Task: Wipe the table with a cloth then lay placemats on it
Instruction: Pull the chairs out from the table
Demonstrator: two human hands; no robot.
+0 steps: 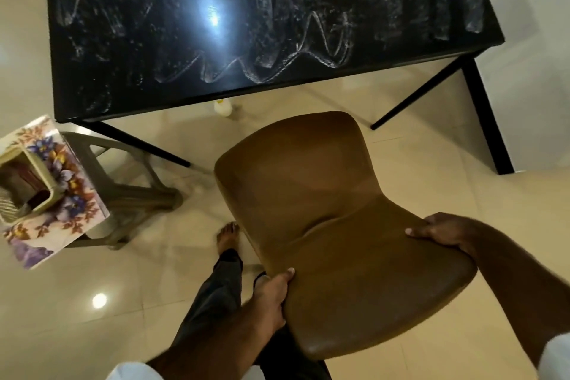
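A black table (123,40) fills the top of the view, its glossy top streaked with pale wipe marks and a light glare. In front of it stands a brown chair (314,194). My left hand (271,296) grips the left edge of its backrest. My right hand (438,231) grips the right edge of the backrest, fingers curled over the rim. Floral placemats (71,194) lie on a stool at the left. No cloth is in view.
A beige plastic stool (129,188) stands at the left under the placemats, with a beige holder (27,185) on top. A small white bottle (223,106) sits on the tiled floor under the table edge. My bare foot (226,236) is beside the chair.
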